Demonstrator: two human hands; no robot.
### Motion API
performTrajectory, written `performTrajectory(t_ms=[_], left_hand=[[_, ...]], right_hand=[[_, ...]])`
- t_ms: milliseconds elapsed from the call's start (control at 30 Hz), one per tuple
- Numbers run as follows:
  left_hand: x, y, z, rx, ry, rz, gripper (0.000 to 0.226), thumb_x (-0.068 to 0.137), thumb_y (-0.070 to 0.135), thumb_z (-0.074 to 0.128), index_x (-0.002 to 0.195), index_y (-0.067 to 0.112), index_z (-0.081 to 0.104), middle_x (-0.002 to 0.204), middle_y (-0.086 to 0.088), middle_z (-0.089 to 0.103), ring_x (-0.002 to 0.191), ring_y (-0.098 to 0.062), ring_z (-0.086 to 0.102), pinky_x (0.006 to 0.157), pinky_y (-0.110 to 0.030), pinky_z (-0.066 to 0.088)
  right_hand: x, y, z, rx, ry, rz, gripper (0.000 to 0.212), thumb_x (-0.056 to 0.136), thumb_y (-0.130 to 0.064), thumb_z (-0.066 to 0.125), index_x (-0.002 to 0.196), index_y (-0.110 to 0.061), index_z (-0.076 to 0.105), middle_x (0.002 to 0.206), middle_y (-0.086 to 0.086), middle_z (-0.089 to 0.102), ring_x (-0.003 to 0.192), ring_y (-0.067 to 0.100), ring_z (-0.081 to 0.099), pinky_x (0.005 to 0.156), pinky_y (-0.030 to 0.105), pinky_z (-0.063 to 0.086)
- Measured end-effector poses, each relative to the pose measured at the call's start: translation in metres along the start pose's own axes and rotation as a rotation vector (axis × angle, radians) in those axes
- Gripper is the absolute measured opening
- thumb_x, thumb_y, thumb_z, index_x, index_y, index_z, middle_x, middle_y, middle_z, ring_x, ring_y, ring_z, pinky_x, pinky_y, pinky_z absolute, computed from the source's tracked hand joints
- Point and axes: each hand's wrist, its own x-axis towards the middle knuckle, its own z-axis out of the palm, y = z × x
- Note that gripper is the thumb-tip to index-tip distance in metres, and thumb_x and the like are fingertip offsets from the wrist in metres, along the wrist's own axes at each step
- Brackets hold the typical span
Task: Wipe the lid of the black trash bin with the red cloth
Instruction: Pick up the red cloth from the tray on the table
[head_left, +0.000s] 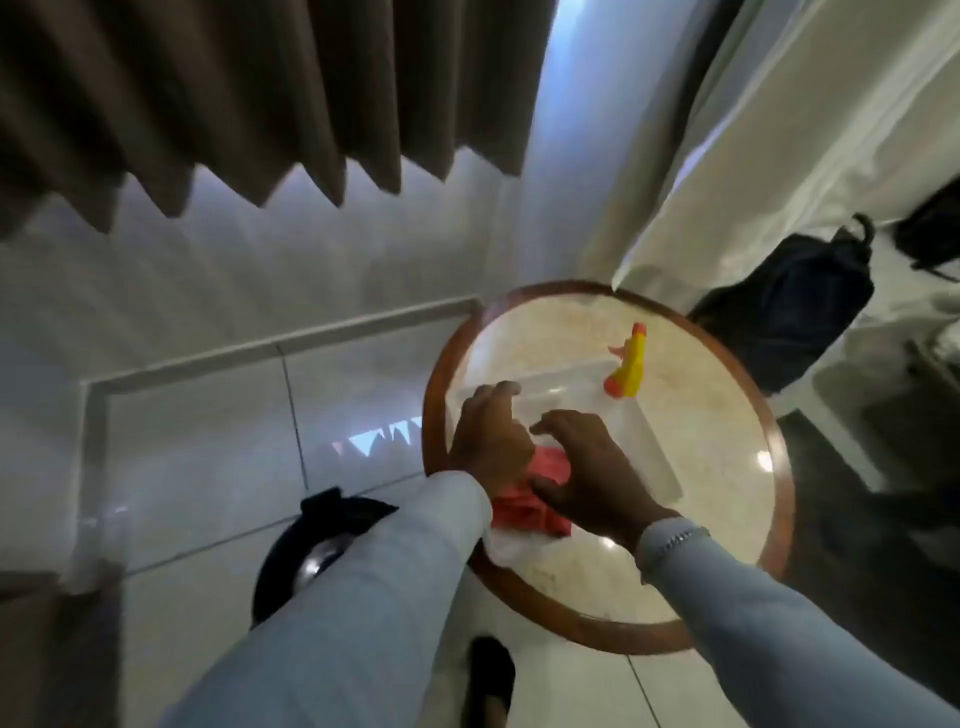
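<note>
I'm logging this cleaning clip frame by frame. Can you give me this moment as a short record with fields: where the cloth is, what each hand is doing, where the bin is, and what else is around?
cloth: crumpled red cloth lying on the round wood-rimmed marble table
left hand: resting on the cloth, grip unclear
right hand: spread over the cloth, fingers open
bin: black round trash bin on the floor left of the table, partly hidden by the left sleeve, untouched
other: yellow and orange spray bottle lying on the table; dark backpack behind it
</note>
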Motion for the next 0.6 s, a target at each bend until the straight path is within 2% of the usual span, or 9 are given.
performTrajectory(t_ms=[67, 133, 233, 300, 367, 467, 533, 600], left_hand=[[0.017, -0.009, 0.03, 0.025, -0.105, -0.131, 0.049, 0.087, 0.008, 0.056, 0.135, 0.01, 0.048, 0.138, -0.016, 0.049, 0.132, -0.033, 0.043, 0.108, -0.04, 0.038], [0.033, -0.02, 0.053, 0.128, -0.171, -0.24, 0.045, 0.088, 0.02, 0.062, 0.129, 0.008, 0.049, 0.132, -0.02, 0.05, 0.125, -0.038, 0.047, 0.101, -0.044, 0.043], [0.042, -0.035, 0.078, 0.248, -0.227, -0.364, 0.036, 0.09, 0.027, 0.06, 0.12, 0.008, 0.051, 0.127, -0.02, 0.048, 0.119, -0.041, 0.049, 0.095, -0.045, 0.045], [0.043, -0.044, 0.091, 0.306, -0.2, -0.365, 0.034, 0.09, 0.024, 0.06, 0.118, 0.009, 0.052, 0.125, -0.019, 0.051, 0.116, -0.041, 0.051, 0.095, -0.046, 0.046], [0.046, -0.05, 0.099, 0.29, -0.147, -0.362, 0.035, 0.088, 0.025, 0.063, 0.117, 0.009, 0.053, 0.119, -0.019, 0.057, 0.11, -0.038, 0.056, 0.093, -0.046, 0.049], [0.046, -0.052, 0.104, 0.114, -0.087, -0.411, 0.035, 0.089, 0.027, 0.063, 0.119, 0.009, 0.057, 0.116, -0.016, 0.063, 0.1, -0.03, 0.061, 0.088, -0.035, 0.051], [0.041, -0.049, 0.099, -0.03, -0.037, -0.404, 0.032, 0.091, 0.028, 0.062, 0.117, 0.009, 0.06, 0.112, -0.012, 0.066, 0.093, -0.022, 0.059, 0.08, -0.027, 0.046], [0.03, -0.042, 0.085, -0.122, 0.01, -0.333, 0.027, 0.09, 0.024, 0.062, 0.114, 0.011, 0.062, 0.106, -0.008, 0.065, 0.094, -0.019, 0.058, 0.08, -0.025, 0.044]], right_hand=[[0.003, 0.024, 0.027, -0.054, -0.158, 0.054, 0.072, 0.075, -0.051, 0.076, 0.136, -0.031, 0.043, 0.149, 0.004, 0.043, 0.137, 0.029, 0.035, 0.111, 0.045, 0.039], [0.004, 0.046, 0.051, -0.076, -0.272, 0.098, 0.084, 0.073, -0.053, 0.077, 0.142, -0.035, 0.033, 0.154, 0.005, 0.035, 0.141, 0.032, 0.03, 0.114, 0.05, 0.038], [0.007, 0.065, 0.082, -0.079, -0.299, 0.098, 0.088, 0.072, -0.049, 0.079, 0.143, -0.031, 0.032, 0.155, 0.01, 0.031, 0.138, 0.039, 0.032, 0.114, 0.053, 0.04], [0.01, 0.071, 0.094, -0.102, -0.234, 0.097, 0.078, 0.077, -0.048, 0.077, 0.141, -0.027, 0.037, 0.153, 0.011, 0.036, 0.134, 0.042, 0.037, 0.11, 0.052, 0.044], [0.01, 0.074, 0.102, -0.098, -0.146, 0.089, 0.061, 0.083, -0.038, 0.073, 0.135, -0.024, 0.045, 0.149, 0.01, 0.043, 0.128, 0.042, 0.044, 0.105, 0.048, 0.048], [0.009, 0.076, 0.101, -0.048, -0.052, 0.052, 0.038, 0.086, -0.016, 0.067, 0.123, -0.019, 0.057, 0.137, 0.007, 0.056, 0.116, 0.036, 0.055, 0.099, 0.043, 0.05], [0.004, 0.074, 0.091, 0.033, 0.028, 0.053, 0.034, 0.08, -0.005, 0.068, 0.113, -0.016, 0.062, 0.123, 0.009, 0.065, 0.104, 0.034, 0.06, 0.088, 0.046, 0.055], [-0.004, 0.066, 0.077, 0.091, 0.148, 0.019, 0.034, 0.073, 0.001, 0.071, 0.105, -0.011, 0.066, 0.111, 0.011, 0.069, 0.094, 0.034, 0.064, 0.078, 0.048, 0.057]])
